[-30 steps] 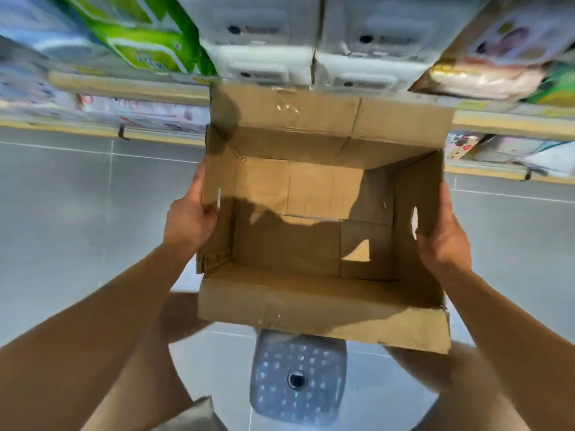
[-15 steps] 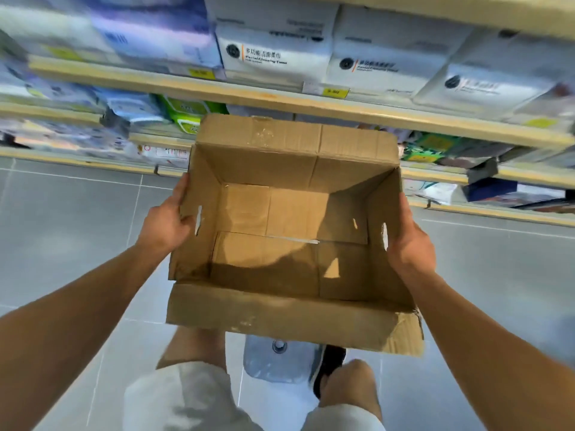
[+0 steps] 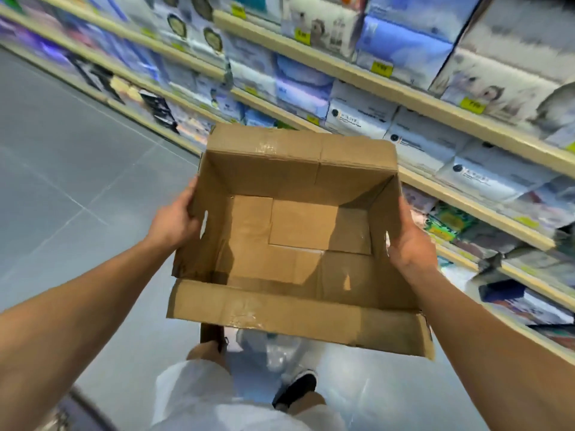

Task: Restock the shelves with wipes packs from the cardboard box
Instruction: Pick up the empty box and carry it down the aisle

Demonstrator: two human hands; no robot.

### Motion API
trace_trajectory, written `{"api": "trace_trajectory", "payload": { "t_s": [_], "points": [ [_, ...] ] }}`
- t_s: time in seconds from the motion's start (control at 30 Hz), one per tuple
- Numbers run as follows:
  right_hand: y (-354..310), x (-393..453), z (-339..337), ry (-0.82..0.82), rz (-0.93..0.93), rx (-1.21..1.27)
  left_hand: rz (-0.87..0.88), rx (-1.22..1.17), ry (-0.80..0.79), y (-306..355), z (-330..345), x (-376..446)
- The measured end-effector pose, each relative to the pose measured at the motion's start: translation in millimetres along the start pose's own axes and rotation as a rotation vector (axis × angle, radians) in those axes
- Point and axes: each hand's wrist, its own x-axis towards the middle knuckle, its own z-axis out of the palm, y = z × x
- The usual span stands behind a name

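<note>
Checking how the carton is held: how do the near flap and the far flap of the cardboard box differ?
The near flap is folded outward toward the person, lying nearly flat; the far flap stands up, facing the shelves. The near flap has a torn right corner; the far flap's edge looks intact. Both are plain brown cardboard with shiny tape remnants.

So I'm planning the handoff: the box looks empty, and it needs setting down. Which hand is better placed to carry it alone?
Neither clearly. The left hand and right hand each grip an opposite side wall of the empty cardboard box near its handle slots. The shelves lie on the right, so the left swings floorward more freely.
</note>
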Motion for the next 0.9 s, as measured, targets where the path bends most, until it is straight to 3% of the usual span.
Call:
{"api": "trace_trajectory", "payload": {
  "t_s": [0.17, 0.37, 0.63, 0.9],
  "points": [
    [-90.9, -22.7, 6.2, -0.056, -0.171, -0.077, -0.157, -0.054, 0.095, -74.8, -54.8, -50.8],
    [-231.4, -48.5, 39.6, -0.01, -0.35, -0.084, -0.338, -0.12, 0.193, -191.8, -128.9, -74.3],
    [-421.3, -88.8, 91.8, 0.034, -0.529, -0.092, -0.433, -0.159, 0.298, -343.5, -233.8, -90.0],
    [-547.7, -101.9, 112.0, -0.027, -0.633, -0.139, -0.515, -0.151, 0.364, -429.5, -297.3, -91.5]
  ]
}}
